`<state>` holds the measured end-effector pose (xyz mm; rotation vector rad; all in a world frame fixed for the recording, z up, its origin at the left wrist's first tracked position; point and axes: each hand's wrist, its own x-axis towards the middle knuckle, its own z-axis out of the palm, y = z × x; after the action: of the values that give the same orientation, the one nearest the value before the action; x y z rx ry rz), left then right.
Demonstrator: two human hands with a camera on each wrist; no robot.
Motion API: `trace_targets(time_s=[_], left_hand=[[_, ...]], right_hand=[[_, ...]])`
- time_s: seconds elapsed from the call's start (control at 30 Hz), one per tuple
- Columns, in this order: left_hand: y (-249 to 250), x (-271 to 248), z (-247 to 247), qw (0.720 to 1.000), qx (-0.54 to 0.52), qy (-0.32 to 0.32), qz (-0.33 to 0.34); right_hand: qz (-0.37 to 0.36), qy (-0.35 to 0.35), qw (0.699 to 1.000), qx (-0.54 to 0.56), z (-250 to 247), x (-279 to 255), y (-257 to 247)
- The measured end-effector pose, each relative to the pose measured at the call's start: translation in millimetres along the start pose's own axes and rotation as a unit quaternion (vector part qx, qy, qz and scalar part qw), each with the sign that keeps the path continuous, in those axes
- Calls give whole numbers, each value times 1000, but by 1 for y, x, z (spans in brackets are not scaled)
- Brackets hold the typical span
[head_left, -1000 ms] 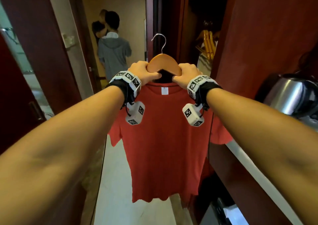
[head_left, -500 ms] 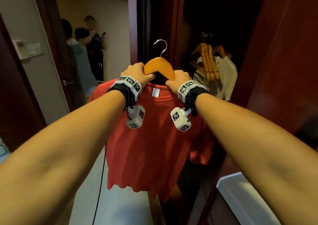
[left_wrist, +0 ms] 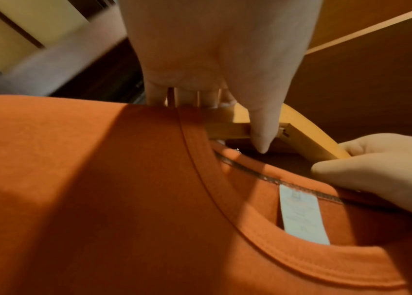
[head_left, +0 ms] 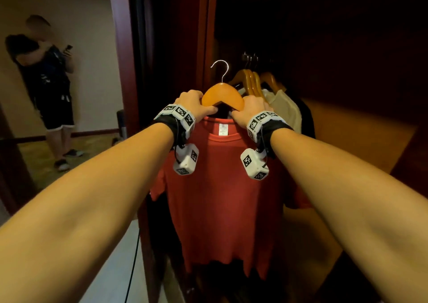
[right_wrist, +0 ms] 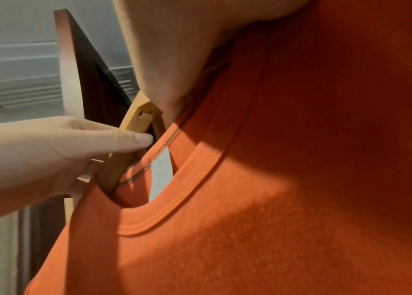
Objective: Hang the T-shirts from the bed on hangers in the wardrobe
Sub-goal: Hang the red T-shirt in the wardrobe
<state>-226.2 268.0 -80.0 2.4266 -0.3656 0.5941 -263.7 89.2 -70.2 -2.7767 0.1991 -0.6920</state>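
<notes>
Hook (head_left: 220, 69) points up, below and left of the hung hangers (head_left: 251, 82); the rail is lost in shadow. Left hand (head_left: 193, 104) and right hand (head_left: 251, 109) grip the hanger (head_left: 222, 95) level, shirt (head_left: 222, 198) hanging inside the wardrobe (head_left: 347, 122) opening.

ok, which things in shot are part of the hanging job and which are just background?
In the job:
- red T-shirt
- wooden hanger, gripped by left hand and right hand
- wardrobe
- hangers on the rail
- cream garment already hung

Background:
- bystander with phone
- black cable
</notes>
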Motion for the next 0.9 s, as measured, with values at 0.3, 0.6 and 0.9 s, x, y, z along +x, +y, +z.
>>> trace_targets(time_s=[0.3,0.6,0.9], left_hand=[[30,93,59,965,-125,-149,173],[89,135,116,955,-126,-103,248],[129,170,168,930,98,-166,313]], right_hand=[[144,65,982,-103,-21,37,48],[230,60,954,-185,-50,36,110],[251,15,935,-252,-61,50,166]])
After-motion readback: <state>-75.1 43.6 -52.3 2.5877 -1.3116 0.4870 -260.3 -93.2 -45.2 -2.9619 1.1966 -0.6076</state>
